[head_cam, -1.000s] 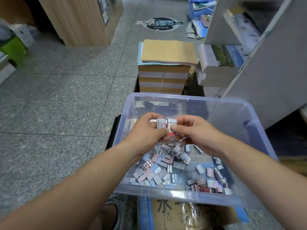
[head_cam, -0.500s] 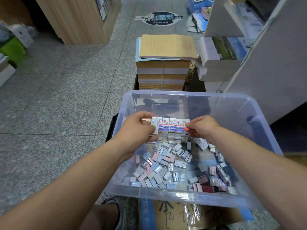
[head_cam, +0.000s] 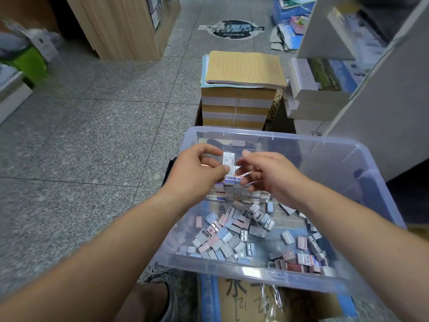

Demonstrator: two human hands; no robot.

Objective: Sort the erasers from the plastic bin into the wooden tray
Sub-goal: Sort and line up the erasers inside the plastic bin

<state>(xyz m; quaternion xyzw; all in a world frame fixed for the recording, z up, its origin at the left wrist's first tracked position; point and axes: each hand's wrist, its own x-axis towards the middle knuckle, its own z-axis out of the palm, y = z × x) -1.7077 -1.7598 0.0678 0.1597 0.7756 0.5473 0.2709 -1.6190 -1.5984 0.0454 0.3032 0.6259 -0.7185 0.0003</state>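
Head view: hands meet above the plastic bin, its far wall close at 12 o'clock, open tiled floor at 9. The left hand pinches a white eraser; the right hand has curled, blurred fingers and I cannot tell its grip. Pink, blue and grey loose erasers lie at 6.

stationery shop | stacked exercise books | wooden shelving unit | bulk erasers in bin

Entry: held erasers. I am watching the wide row between the hands shrinking into a tight upright clump; the left hand is pinching it, the right hand is closing in alongside, fingers loosening, contact unclear.
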